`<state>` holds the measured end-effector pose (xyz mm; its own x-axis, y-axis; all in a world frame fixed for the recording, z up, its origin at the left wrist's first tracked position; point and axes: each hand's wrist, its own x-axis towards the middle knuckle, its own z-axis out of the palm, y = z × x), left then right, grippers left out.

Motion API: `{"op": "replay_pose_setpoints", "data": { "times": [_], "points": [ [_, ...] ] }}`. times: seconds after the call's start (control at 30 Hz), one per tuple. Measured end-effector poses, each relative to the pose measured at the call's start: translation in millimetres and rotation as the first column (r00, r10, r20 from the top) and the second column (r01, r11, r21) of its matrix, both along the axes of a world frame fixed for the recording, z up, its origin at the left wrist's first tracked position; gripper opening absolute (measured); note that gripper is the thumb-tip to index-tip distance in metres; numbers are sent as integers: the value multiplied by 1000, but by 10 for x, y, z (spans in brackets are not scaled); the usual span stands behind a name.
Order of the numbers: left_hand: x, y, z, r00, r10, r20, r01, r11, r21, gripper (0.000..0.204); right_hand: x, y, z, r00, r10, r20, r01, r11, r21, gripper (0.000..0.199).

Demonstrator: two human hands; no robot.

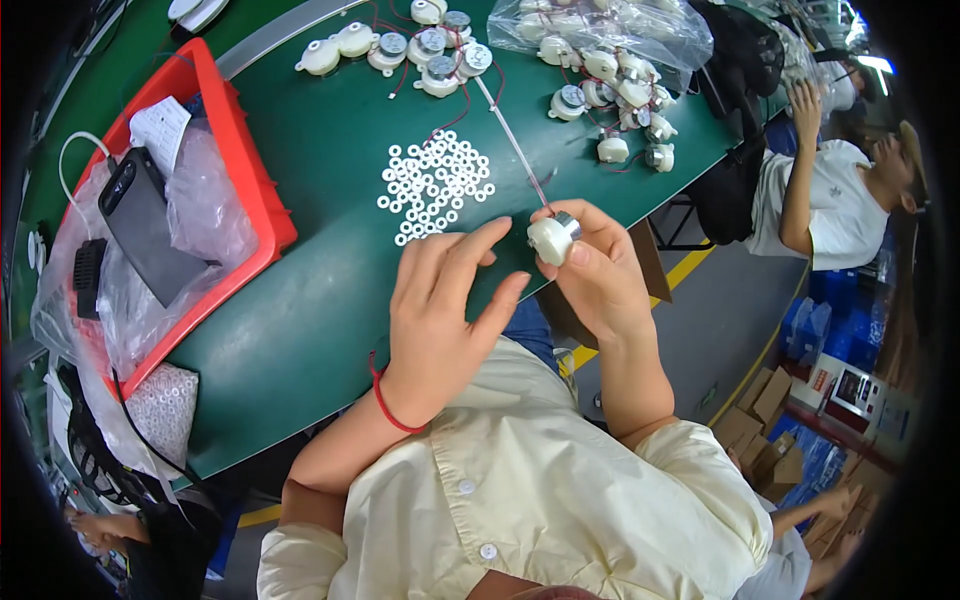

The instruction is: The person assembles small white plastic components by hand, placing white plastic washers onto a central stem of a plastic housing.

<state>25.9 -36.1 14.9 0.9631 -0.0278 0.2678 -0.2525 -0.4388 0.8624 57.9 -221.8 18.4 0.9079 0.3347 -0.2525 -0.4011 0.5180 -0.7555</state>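
Observation:
My right hand (609,285) pinches a small motor with a white plastic housing (550,240) between thumb and fingers, near the table's front edge. Its silver metal end faces right. A thin pale tube or sleeved lead (513,143) stretches from the far motors to the held one; whether it is joined there I cannot tell. My left hand (437,305) is open just left of the motor, thumb and fingers apart, with nothing visible in it. Beyond its fingertips, many small white rings (435,185) lie loosely spread on the green tabletop (300,330).
Similar motors with red wires sit in a far cluster (430,50) and a right-hand pile (630,95), beside a clear plastic bag (610,30). On the left, a red bin (265,215) holds a black power bank (150,225) and plastic wrap. A co-worker (830,190) sits right.

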Motion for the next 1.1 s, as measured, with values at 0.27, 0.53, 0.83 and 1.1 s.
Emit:
{"op": "replay_pose_setpoints", "data": {
  "times": [0.27, 0.53, 0.83, 1.1],
  "points": [
    [-84, -10, -11, 997, 13, 76, -15, 1000, 14, 45, -112, 46, 95, 965, 95, 243, -45, 978, -206, 39],
    [-122, 126, -85, 999, 13, 46, -25, 963, 267, 27, 118, -23, 307, 872, -32, 489, 384, 664, -641, 27],
    [-32, -57, -215, 999, 23, 24, -32, 854, 519, 45, 382, 172, 102, 922, 249, 297, 133, 517, -845, 26],
    [-44, -109, -283, 998, 52, 34, -61, 820, 569, 49, 405, 154, 14, 839, 399, 369, 178, 440, -880, 28]
  ]
}}
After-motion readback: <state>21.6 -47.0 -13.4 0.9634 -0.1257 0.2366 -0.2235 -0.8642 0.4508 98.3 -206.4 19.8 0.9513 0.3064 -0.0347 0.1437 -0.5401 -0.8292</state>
